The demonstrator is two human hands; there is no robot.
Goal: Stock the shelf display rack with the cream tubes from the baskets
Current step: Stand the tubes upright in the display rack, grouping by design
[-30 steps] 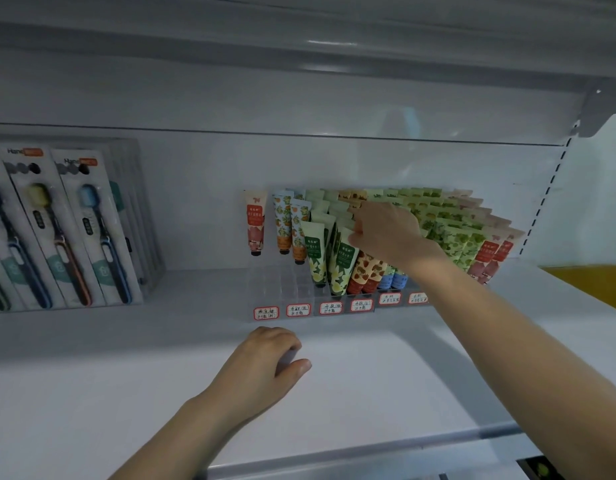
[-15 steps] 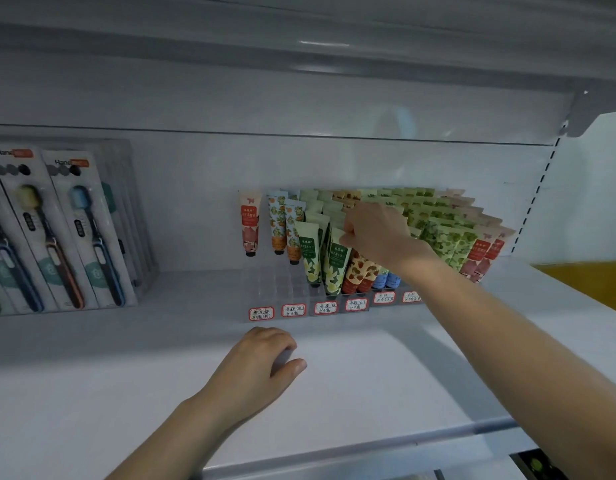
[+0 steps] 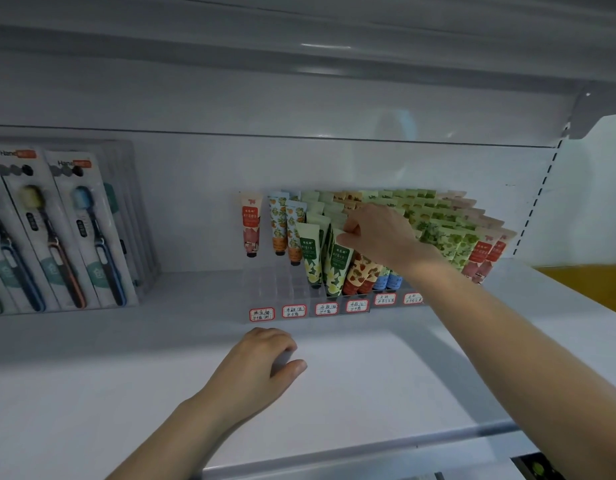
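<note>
A clear display rack (image 3: 275, 285) with red-framed labels stands at the back of the white shelf (image 3: 386, 382). Rows of cream tubes fill its middle and right; one red tube (image 3: 251, 225) and two orange-patterned tubes (image 3: 285, 225) stand at its left. My right hand (image 3: 379, 233) reaches over the rack and pinches the top of a green cream tube (image 3: 338, 268) standing in the front row. My left hand (image 3: 261, 365) rests on the shelf in front of the rack, fingers loosely curled and holding nothing. No basket is in view.
Packaged toothbrushes (image 3: 57, 233) stand in rows at the shelf's left. An upper shelf (image 3: 299, 46) hangs low overhead. A slotted upright (image 3: 538, 199) marks the right back corner. The rack's front left slots hold nothing.
My right hand has shifted slightly left along the tube tops onto the green tube. My left hand has stayed on the shelf.
</note>
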